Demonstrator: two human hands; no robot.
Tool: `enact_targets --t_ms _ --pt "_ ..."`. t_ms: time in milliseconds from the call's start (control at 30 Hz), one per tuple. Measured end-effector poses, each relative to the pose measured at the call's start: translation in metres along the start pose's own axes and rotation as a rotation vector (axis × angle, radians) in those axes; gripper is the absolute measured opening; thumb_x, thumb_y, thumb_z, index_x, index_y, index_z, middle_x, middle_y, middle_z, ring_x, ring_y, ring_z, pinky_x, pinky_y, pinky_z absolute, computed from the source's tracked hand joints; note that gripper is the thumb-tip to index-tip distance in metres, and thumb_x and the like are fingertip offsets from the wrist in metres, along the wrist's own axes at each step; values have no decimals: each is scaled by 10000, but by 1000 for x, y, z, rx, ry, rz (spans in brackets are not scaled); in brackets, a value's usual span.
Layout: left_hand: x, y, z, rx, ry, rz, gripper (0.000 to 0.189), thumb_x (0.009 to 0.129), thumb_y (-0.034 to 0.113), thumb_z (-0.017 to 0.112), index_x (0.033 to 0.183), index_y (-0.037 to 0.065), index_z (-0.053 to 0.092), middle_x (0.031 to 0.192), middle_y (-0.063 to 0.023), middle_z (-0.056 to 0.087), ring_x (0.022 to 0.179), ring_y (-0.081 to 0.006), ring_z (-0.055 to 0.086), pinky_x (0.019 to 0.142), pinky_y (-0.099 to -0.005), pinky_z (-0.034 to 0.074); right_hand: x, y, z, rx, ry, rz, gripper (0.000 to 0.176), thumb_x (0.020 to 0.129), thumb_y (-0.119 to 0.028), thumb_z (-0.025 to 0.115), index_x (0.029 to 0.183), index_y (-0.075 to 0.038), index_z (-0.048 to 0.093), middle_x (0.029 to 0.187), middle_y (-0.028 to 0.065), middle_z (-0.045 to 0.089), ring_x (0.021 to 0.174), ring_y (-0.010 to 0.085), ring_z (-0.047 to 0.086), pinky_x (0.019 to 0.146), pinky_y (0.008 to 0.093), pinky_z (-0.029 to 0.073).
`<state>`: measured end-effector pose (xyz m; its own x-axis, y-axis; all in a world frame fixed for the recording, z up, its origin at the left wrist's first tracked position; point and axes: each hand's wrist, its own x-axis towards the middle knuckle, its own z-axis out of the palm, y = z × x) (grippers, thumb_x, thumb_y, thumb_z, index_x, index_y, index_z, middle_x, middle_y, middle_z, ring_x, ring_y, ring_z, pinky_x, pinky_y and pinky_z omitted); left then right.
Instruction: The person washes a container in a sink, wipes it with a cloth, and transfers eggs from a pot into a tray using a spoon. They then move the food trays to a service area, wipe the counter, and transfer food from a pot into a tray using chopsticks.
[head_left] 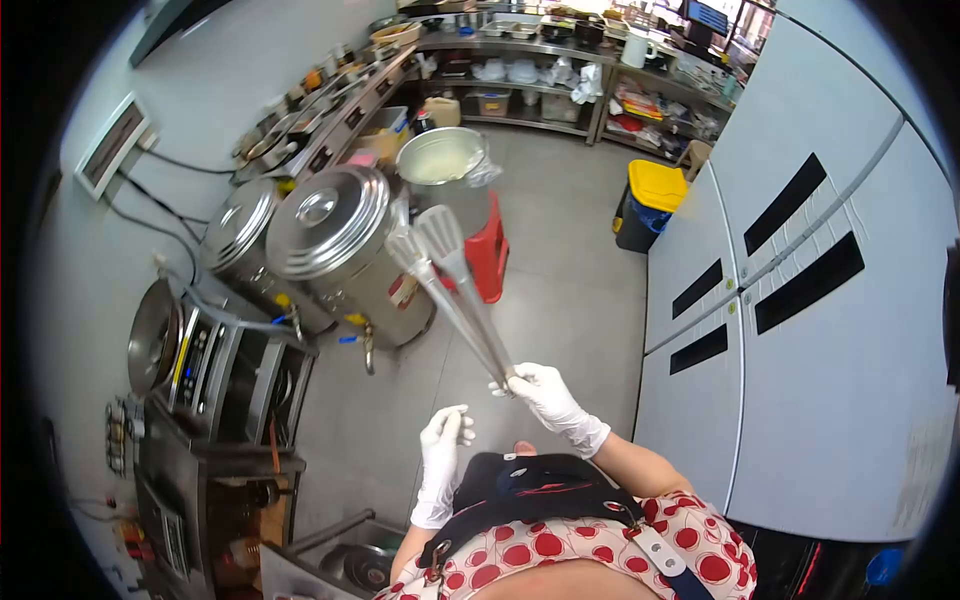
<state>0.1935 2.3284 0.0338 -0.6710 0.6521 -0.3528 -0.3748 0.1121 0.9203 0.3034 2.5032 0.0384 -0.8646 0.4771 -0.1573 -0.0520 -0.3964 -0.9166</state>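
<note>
My right hand (pixel 547 402), in a white glove, is closed around the handle end of long metal tongs (pixel 464 280). Their two slotted heads point up and away from me, a little apart, and overlap the view of a large lidded steel pot. Lower and to the left, my left hand (pixel 440 445) wears a white glove too. Its fingers are loosely curled and slightly apart, with nothing visible in them, and it does not touch the tongs. Beyond the tongs, a steel bucket (pixel 440 180) with pale contents stands on a red stool (pixel 487 255).
Two lidded steel urns with taps, the bigger one (pixel 330 225) nearer, stand at the left. A wok (pixel 153 335) rests by a cooker. Pale blue cabinets (pixel 830 400) line the right side, near a yellow-lidded bin (pixel 655 190). Loaded steel shelves (pixel 520 90) run along the back.
</note>
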Motion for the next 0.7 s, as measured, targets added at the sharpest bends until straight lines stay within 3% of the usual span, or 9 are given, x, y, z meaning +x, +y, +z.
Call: enact_targets --t_ms 267,400,533,600,700 --pt "196 53 102 146 -151 57 223 958 191 495 1036 25 621 813 -35 628 638 -80 563 580 -214 448 136 -50 -121 99 343 -143 164 908 -65 550 1009 50 608 948 116 668 872 178 647 827 302 504" --pt "309 75 150 182 -286 71 218 956 187 496 1034 27 621 804 -26 624 633 -75 559 576 -213 444 210 -85 -176 230 428 -235 171 909 -136 593 937 31 613 957 129 663 851 176 631 818 302 493" --pt "405 112 226 200 -473 4 221 952 190 494 1039 31 620 800 -22 623 631 -73 555 569 -214 439 262 -139 -238 26 585 -267 174 912 -141 589 932 28 625 942 116 667 807 140 607 776 273 477" --pt "449 126 262 298 -598 45 232 947 200 497 1051 34 620 808 -19 628 641 -75 559 572 -213 442 287 -162 -263 -56 764 -296 141 886 -99 599 909 34 637 825 54 650 731 111 575 706 245 457" --pt "504 134 314 325 -702 12 225 939 189 507 1025 18 624 814 -46 641 671 -82 570 618 -245 474 317 -188 -297 -57 905 -319 122 874 -81 595 885 33 637 787 26 617 738 105 561 703 245 445"
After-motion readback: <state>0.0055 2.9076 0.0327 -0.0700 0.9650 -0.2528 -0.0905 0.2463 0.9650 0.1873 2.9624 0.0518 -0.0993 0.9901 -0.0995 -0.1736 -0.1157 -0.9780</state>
